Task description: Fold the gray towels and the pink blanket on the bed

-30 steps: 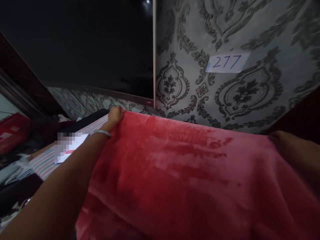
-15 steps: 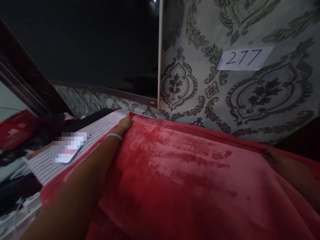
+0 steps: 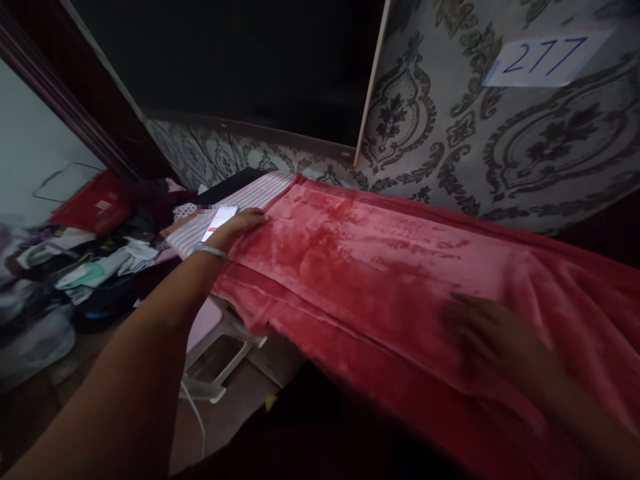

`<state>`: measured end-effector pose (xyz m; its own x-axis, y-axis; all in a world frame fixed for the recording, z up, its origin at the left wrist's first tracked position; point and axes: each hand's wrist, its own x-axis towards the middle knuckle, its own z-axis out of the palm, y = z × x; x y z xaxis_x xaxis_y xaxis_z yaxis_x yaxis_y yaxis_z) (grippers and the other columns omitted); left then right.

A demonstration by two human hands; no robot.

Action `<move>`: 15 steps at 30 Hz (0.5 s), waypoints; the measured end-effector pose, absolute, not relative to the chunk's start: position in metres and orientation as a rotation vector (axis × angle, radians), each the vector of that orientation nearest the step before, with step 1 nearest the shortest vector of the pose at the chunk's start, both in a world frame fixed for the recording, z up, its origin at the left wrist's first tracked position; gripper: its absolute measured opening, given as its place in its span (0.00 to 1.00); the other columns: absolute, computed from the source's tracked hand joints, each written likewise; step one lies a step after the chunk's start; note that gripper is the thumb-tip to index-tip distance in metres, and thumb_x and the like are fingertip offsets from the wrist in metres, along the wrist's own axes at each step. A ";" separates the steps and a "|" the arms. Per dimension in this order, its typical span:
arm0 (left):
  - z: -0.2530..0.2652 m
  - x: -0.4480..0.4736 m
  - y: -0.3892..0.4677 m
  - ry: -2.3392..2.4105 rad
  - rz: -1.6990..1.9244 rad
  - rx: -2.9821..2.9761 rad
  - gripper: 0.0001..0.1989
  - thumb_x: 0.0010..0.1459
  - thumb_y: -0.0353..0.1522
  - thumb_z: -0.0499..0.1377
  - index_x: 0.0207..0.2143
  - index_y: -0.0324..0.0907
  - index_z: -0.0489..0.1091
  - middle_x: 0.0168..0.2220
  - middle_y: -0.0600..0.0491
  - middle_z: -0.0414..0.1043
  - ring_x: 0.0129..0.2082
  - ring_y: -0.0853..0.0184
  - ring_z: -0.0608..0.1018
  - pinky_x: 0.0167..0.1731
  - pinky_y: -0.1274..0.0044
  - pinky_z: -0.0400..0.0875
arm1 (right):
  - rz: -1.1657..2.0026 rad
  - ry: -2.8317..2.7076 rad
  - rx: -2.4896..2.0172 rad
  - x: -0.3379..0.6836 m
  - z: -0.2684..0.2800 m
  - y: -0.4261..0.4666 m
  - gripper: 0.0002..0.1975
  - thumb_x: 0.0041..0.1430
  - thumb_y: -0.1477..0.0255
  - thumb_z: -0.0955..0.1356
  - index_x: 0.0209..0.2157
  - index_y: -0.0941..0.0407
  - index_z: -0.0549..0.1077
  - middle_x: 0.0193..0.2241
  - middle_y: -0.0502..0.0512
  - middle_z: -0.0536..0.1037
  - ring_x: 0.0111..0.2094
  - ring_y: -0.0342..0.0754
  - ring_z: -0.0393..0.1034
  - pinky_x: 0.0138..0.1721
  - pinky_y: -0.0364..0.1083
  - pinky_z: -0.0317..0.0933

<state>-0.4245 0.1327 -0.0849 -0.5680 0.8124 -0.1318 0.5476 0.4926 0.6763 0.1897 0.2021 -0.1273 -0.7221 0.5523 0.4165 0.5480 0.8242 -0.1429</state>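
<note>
A plush red and pink cloth (image 3: 350,260) lies spread over a long surface along the wall, its near edge hanging down. My left hand (image 3: 250,220), below a silvery bracelet (image 3: 210,250), rests on the cloth's left end with its fingers laid out flat. Just left of it, a phone (image 3: 220,220) with a lit screen sits on a striped cloth (image 3: 265,190). My right hand (image 3: 485,333) is over the right part of the red cloth, fingers stretched out and blurred by motion. Creases (image 3: 540,287) run through the cloth beyond that hand.
A large dark screen (image 3: 240,67) hangs on the patterned wall (image 3: 450,133), beside a paper marked 277 (image 3: 545,60). At left are a red bag (image 3: 95,203) and heaped clothes (image 3: 100,273). A pale plastic stool (image 3: 225,340) stands below the cloth, near a white cable (image 3: 200,413).
My left hand has moved from the cloth's far left corner toward its near side. My right hand has left the far edge and come nearer. The cloth's near edge now shows.
</note>
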 end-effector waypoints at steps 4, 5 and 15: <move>-0.090 -0.419 0.090 2.233 0.957 0.929 0.22 0.44 0.46 0.70 0.38 0.42 0.75 0.38 0.51 0.80 0.38 0.61 0.81 0.36 0.76 0.75 | 0.170 -2.728 -0.789 0.200 -0.130 0.142 0.22 0.68 0.59 0.61 0.54 0.52 0.77 0.54 0.61 0.78 0.55 0.61 0.73 0.56 0.63 0.69; -0.090 -0.417 0.081 2.237 0.995 0.903 0.23 0.43 0.46 0.72 0.37 0.42 0.74 0.35 0.51 0.79 0.35 0.62 0.80 0.34 0.76 0.75 | 0.178 -2.759 -0.863 0.205 -0.130 0.136 0.23 0.67 0.58 0.62 0.55 0.53 0.76 0.55 0.62 0.77 0.55 0.62 0.73 0.57 0.64 0.68; -0.091 -0.390 0.050 2.303 1.141 0.801 0.19 0.48 0.43 0.70 0.33 0.41 0.70 0.24 0.56 0.70 0.27 0.67 0.72 0.26 0.78 0.68 | 0.284 -2.602 -1.055 0.229 -0.126 0.140 0.21 0.61 0.71 0.60 0.51 0.54 0.78 0.51 0.59 0.80 0.53 0.58 0.76 0.54 0.57 0.71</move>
<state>-0.3901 0.0500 -0.0914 -0.7324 0.6679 -0.1324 0.2994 0.4906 0.8183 0.2288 0.1397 -0.1258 -0.6768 0.7037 0.2160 0.6406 0.7076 -0.2983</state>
